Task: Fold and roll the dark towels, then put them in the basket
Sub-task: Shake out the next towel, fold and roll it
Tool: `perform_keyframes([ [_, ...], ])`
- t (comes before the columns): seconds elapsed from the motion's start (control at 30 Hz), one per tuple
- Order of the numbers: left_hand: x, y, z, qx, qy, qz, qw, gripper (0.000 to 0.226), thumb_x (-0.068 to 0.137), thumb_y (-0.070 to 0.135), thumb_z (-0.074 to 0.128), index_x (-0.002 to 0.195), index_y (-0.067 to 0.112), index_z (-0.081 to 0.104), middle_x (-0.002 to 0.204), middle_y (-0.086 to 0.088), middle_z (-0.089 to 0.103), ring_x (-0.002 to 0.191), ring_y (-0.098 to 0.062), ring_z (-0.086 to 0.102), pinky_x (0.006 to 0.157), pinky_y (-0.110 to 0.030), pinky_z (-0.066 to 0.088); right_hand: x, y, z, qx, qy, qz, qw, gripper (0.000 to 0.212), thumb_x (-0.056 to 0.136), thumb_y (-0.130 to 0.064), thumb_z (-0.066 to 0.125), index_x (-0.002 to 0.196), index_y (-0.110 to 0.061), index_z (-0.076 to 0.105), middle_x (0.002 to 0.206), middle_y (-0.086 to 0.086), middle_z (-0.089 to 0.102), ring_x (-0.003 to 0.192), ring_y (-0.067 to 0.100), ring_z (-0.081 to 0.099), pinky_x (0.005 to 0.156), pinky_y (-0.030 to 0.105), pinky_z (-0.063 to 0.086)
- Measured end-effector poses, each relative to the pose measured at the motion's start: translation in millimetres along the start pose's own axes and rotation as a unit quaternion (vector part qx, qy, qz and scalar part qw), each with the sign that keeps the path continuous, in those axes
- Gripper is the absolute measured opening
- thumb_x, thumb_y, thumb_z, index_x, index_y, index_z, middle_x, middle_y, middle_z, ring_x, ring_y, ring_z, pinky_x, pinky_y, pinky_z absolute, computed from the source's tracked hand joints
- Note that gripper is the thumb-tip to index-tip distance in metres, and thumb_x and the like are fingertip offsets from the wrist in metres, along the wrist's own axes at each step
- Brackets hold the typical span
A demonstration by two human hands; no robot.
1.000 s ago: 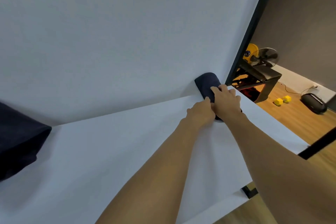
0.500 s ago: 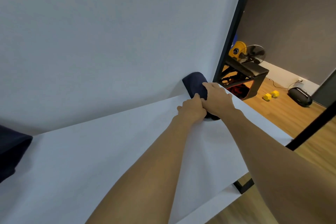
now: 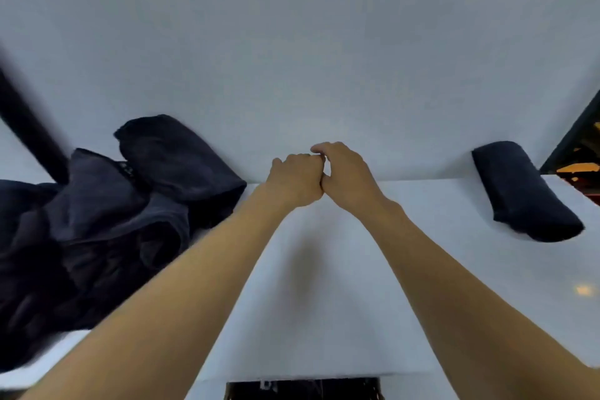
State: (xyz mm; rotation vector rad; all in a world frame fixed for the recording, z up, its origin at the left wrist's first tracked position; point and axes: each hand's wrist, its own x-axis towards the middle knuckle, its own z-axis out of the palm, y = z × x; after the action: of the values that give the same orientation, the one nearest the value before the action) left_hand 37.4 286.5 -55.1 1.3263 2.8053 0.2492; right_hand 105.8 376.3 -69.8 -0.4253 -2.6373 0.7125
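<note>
A rolled dark towel [image 3: 522,191] lies alone at the far right of the white table [image 3: 324,318], against the white backdrop. A heap of loose dark towels [image 3: 107,221] covers the table's left side. My left hand [image 3: 297,183] and my right hand [image 3: 347,177] hover side by side over the table's middle, both curled into loose fists that touch each other. Neither holds anything. No basket can be seen for certain.
A white backdrop [image 3: 292,42] rises behind the table. A black frame bar [image 3: 29,133] slants at the left, another [image 3: 574,136] at the far right. A dark mesh edge [image 3: 302,388] shows below the table's near edge.
Both hands have let go of the rolled towel and pulled back left to the table's middle. The view has swung left, bringing the loose towel heap into sight.
</note>
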Motion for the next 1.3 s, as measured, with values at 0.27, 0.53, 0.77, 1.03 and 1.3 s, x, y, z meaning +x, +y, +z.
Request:
perform_keyframes([
  [0.27, -76, -131, -28, 0.251, 0.028, -0.166, 0.953, 0.031, 0.092, 0.023, 0.055, 0.123, 0.021, 0.056, 0.122, -0.004, 0.055, 0.118, -0.029, 0.045, 0.099, -0.042, 0.034, 26, -115, 108, 0.073, -0.119, -0.107, 0.984, 0.031, 0.089, -0.017, 0.060, 0.120, -0.015, 0.058, 0.108, 0.004, 0.064, 0.096, 0.023, 0.061, 0.082, 0.035, 0.051],
  [0.53, -68, -136, -64, 0.146, 0.216, -0.099, 0.960, 0.022, 0.093, 0.006, 0.048, 0.107, 0.013, 0.063, 0.103, -0.008, 0.065, 0.095, -0.028, 0.060, 0.074, -0.035, 0.042, 49, -123, 92, 0.011, 0.043, -0.104, 0.994, 0.022, 0.095, -0.026, 0.043, 0.087, -0.015, 0.060, 0.084, 0.002, 0.064, 0.075, 0.024, 0.060, 0.066, 0.039, 0.051],
  [0.77, -46, -71, -160, -0.365, 0.346, 0.014, 0.864, 0.014, 0.087, 0.028, 0.068, 0.092, 0.016, 0.074, 0.082, 0.005, 0.072, 0.078, -0.006, 0.067, 0.071, -0.018, 0.054, 61, -126, -58, 0.196, 0.149, -0.097, 0.964, 0.024, 0.095, -0.029, 0.051, 0.080, -0.011, 0.055, 0.072, -0.004, 0.057, 0.065, 0.011, 0.054, 0.060, 0.026, 0.040],
  [1.03, -26, -15, -192, -0.561, 0.198, 0.035, 0.803, 0.013, 0.090, 0.016, 0.063, 0.084, 0.005, 0.070, 0.080, -0.005, 0.072, 0.068, -0.012, 0.069, 0.058, -0.021, 0.054, 20, -100, -171, 0.258, -0.022, -0.035, 0.965, 0.031, 0.095, -0.041, 0.058, 0.083, -0.016, 0.072, 0.077, -0.005, 0.072, 0.068, 0.007, 0.067, 0.061, 0.020, 0.051],
  [1.3, -12, 26, -195, -0.579, 0.144, 0.007, 0.803, 0.010, 0.085, 0.022, 0.059, 0.086, 0.014, 0.065, 0.080, 0.002, 0.062, 0.075, -0.014, 0.058, 0.072, -0.031, 0.046, 9, -79, -208, 0.183, 0.023, 0.015, 0.983, 0.033, 0.099, -0.032, 0.051, 0.071, -0.018, 0.061, 0.063, -0.008, 0.054, 0.055, 0.007, 0.049, 0.056, 0.020, 0.041],
])
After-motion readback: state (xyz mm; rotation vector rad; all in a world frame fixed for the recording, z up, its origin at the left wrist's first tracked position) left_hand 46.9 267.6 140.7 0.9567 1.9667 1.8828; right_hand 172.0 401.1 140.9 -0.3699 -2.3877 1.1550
